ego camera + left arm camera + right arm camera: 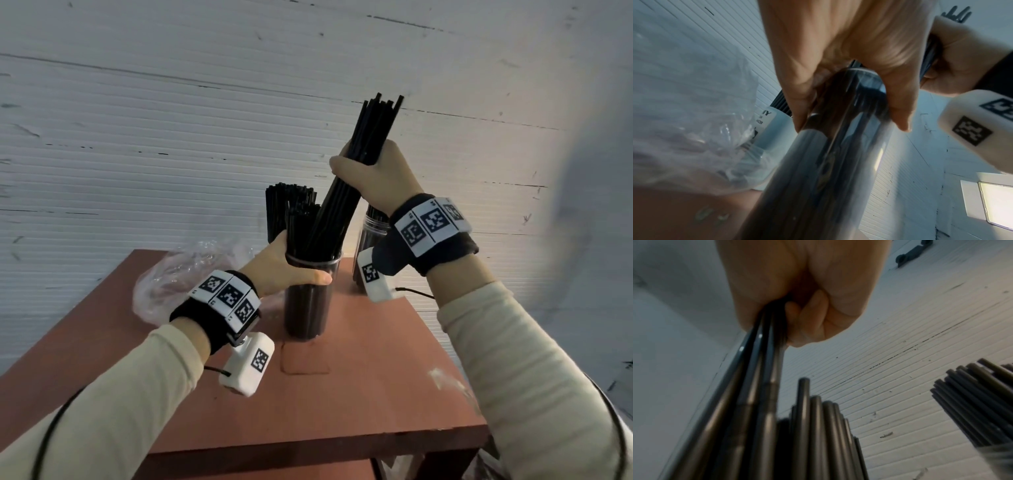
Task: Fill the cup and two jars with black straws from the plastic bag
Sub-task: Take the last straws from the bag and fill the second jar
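My left hand [291,265] wraps round the upper part of a clear jar [310,308] that stands on the reddish-brown table [359,394] and holds many black straws. My right hand [370,174] grips a bundle of black straws [342,205] at mid length; the bundle leans, with its lower ends inside that jar. A second clear jar [371,233] with straws stands behind my right wrist, partly hidden. In the left wrist view my fingers [838,65] curl over the jar [828,162]. The right wrist view shows my fist [797,296] closed on the bundle [748,394].
A crumpled clear plastic bag [178,274] lies at the table's far left. A white labelled cup [768,129] with straws shows behind the bag in the left wrist view. A ribbed white wall [205,120] stands close behind. The table's front edge [308,445] is near me.
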Motion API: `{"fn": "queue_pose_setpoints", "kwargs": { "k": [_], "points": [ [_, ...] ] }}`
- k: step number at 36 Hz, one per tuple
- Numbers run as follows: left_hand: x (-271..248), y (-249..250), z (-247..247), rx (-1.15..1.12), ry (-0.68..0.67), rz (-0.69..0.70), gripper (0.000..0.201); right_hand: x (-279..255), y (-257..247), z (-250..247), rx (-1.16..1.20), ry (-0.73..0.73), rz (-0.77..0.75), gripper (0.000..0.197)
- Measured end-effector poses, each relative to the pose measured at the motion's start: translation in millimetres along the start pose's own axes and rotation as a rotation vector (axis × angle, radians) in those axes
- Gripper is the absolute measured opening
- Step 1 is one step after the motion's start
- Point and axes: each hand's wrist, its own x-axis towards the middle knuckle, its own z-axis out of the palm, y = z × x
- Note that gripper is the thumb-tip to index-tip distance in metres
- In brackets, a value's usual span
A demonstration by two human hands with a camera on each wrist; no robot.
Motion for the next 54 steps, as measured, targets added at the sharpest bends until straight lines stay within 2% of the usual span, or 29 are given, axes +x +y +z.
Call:
{"fn": "queue_pose_setpoints", "kwargs": {
  "k": [4,10,16,19,23,26,34,40,47,51,52,54],
  "points": [
    [0.9,-5.3,1.3,-0.037,0.009,0.001,0.092,1.0,2.3,9.5,-0.018,-0.082,-0.01,0.035],
    [1.7,-7.0,2.7,-0.05,0.013,0.014,0.09,6.5,-0.4,11.4,-0.01,-0.082,-0.018,0.034],
    [2.1,0.4,-2.0,-0.074,-0.039,0.016,0.1,10.2,-2.2,9.9,-0.015,-0.085,-0.025,0.033],
    [5.0,8.3,-2.2,-0.043,0.016,0.016,0.096,10.9,-3.2,11.6,-0.004,-0.084,-0.028,0.035],
    [7.6,13.6,-1.4,0.048,0.063,0.034,0.068,10.4,-0.9,13.8,-0.002,-0.096,-0.025,0.035],
    [8.7,12.3,-2.1,0.087,0.07,0.059,0.061,9.7,2.4,16.1,-0.002,-0.101,-0.019,0.033],
    [5.4,9.5,-5.0,0.138,0.067,0.068,0.079,13.7,1.7,20.0,-0.033,-0.122,-0.044,0.038],
    [-0.4,14.5,-3.7,0.192,0.1,0.051,0.069,18.3,-5.7,23.7,-0.046,-0.155,-0.064,0.034],
    [2.7,11.1,-4.6,0.171,0.059,0.025,0.093,20.7,-4.2,22.5,-0.01,-0.111,-0.042,0.035],
    [5.4,8.7,-6.2,0.164,0.059,0.023,0.066,20.2,-2.0,22.3,0.012,-0.108,-0.045,0.036],
    [5.3,9.0,-6.6,0.166,0.059,0.022,0.064,20.2,-1.8,22.9,0.015,-0.106,-0.044,0.037],
    [5.6,8.7,-7.1,0.168,0.065,0.025,0.078,21.0,-1.3,24.5,0.015,-0.104,-0.04,0.037]
  ]
}}
